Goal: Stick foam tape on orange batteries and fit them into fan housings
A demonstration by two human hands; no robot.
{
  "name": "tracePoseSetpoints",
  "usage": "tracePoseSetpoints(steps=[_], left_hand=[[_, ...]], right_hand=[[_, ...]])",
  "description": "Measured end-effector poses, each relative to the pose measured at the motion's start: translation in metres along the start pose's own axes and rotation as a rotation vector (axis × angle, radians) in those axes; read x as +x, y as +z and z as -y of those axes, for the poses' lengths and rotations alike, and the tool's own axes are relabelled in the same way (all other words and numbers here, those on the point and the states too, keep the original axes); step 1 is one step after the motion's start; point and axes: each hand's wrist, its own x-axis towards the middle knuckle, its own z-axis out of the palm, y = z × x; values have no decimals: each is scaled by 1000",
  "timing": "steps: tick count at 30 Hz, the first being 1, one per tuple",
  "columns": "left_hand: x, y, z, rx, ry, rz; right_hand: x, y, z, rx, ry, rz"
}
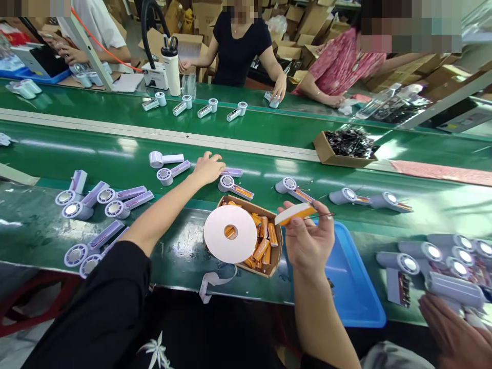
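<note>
Many orange packs [261,250] in cardboard box [277,258], white roll [230,251] atop

Housing [233,172]: left end behind left hand [208,169] | box [275,256]: partly covered by roll [230,251] | co-worker's hand [448,328]: blurred, cut off by right edge

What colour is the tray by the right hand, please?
The tray is blue, clearest in head view.

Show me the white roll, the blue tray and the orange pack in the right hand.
White roll [230,251]: head view, flat face below the hole.
Blue tray [351,274]: head view, bare floor.
Orange pack [296,214]: head view, orange side facing the camera.
</note>
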Motion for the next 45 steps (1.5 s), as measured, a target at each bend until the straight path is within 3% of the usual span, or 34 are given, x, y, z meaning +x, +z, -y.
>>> tracePoseSetpoints(steps=[4,9,13,18,21,24,30,35,37,39,41,42,43,45], left_hand=[[38,16,9,70,132,175],[65,30,8,82,204,226],[84,26,17,11,214,265],[91,24,24,-93,159,231],[90,30,17,-124,94,164],[88,37,7,-138,32,129],[84,44,-10,-166,-41,85],[82,27,-27,-184,-61,64],[64,16,-34,-189,-57,24],[24,8,-39,-212,49,-10],[-35,4,-40,-238,335,17],[-69,4,-40,-236,546,69],[-101,4,-39,-207,662,122],[-155,6,-37,-143,660,163]], right_hand=[[15,-4,2,-79,-34,59],[63,5,-8,-165,-169,122],[120,25,-47,-306,-113,229],[172,51,-106,-758,68,557],[179,63,-126,-1166,34,797],[177,67,-133,-1385,-5,910],[181,69,-132,-1525,5,1051],[199,84,-113,-1508,38,1133],[195,72,-91,-1494,20,1086],[174,42,-62,-1423,-39,969],[134,-2,-34,-1224,-112,801],[109,-26,-21,-1075,-136,714],[82,-48,-12,-979,-123,667],[31,-80,1,-852,-62,577]])
